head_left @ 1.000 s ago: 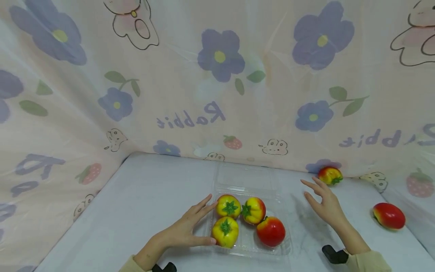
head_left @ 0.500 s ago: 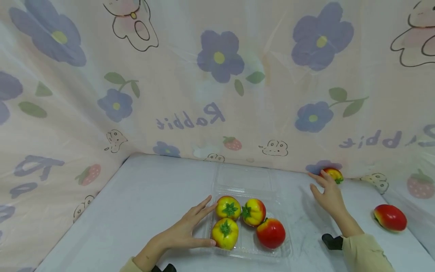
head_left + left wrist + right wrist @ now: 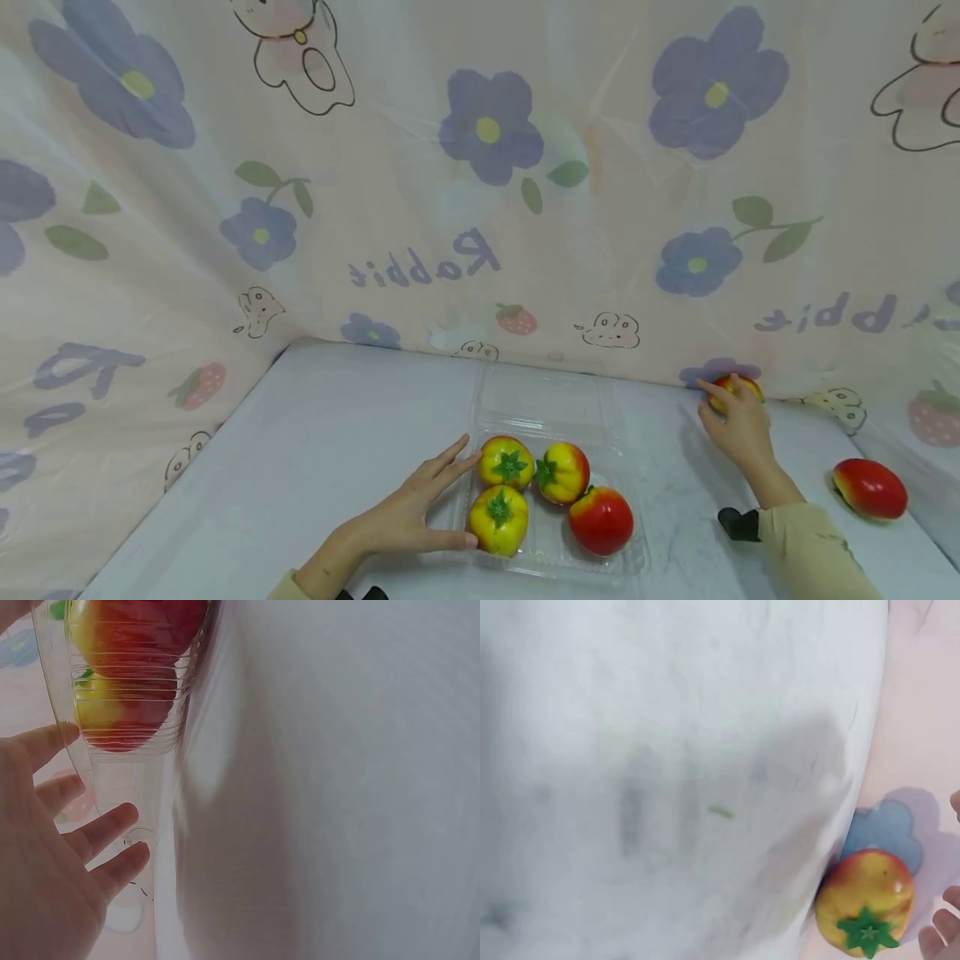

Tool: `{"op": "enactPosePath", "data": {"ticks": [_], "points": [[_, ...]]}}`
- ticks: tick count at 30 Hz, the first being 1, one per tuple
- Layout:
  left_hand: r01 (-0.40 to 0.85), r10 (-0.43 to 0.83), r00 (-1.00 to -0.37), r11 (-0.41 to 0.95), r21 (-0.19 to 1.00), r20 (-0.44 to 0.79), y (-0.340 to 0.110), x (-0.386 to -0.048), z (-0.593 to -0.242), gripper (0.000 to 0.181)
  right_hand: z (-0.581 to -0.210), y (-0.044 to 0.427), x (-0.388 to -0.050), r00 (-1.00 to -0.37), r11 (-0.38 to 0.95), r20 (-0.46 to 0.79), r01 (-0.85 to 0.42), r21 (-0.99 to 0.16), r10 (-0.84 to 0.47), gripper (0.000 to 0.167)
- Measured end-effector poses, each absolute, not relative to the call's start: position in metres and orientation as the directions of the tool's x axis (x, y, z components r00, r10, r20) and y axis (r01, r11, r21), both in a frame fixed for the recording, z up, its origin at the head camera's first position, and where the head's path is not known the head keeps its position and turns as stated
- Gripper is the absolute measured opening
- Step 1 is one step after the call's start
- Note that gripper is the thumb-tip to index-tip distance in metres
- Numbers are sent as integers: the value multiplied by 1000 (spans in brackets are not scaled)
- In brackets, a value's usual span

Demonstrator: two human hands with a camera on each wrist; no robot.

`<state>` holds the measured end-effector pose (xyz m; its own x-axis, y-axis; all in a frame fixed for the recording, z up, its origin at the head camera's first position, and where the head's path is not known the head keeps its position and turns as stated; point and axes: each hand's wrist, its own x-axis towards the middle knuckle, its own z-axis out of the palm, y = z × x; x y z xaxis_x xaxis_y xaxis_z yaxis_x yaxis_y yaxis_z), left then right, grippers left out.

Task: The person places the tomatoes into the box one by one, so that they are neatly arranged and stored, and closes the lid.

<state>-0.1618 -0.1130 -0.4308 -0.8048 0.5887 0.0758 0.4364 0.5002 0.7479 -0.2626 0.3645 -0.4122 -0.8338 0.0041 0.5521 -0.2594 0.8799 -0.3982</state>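
Observation:
Four-sided and clear, a plastic clamshell box (image 3: 552, 533) lies unfolded on the table. Inside are several yellow-and-red toy fruits with green star-shaped tops, including a yellow one (image 3: 498, 517) and a redder one (image 3: 602, 522). My left hand (image 3: 408, 510) spreads its fingers at the box's left side; in the left wrist view a fingertip (image 3: 67, 733) meets the clear rim. At the back right, my right hand (image 3: 742, 429) reaches over another yellow-red toy fruit (image 3: 866, 896), partly hiding it in the head view. The right wrist view shows a gap between its fingers and that fruit.
The box's lid (image 3: 543, 400) lies flat behind it. A red oval toy fruit (image 3: 870, 489) with a yellow end sits at the far right of the white table (image 3: 345, 425). A printed cloth (image 3: 420, 192) hangs along the back and sides.
My right hand has moved farther back and right, from in front of the far fruit to over it. The left hand and the fruits in the box have stayed in place.

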Motion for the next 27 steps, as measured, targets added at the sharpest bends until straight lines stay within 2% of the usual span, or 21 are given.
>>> {"op": "enactPosePath", "data": {"ticks": [7,27], "points": [[431,586,-808,510,744,66,-115,-162,-429,88,-416,367,-268,-876,891,476,-153,-427,77,34],[426,594,-803,511,747,52,-115,-163,-431,88,-419,391,-283,-944,893,318,-67,-445,88,43]]}}
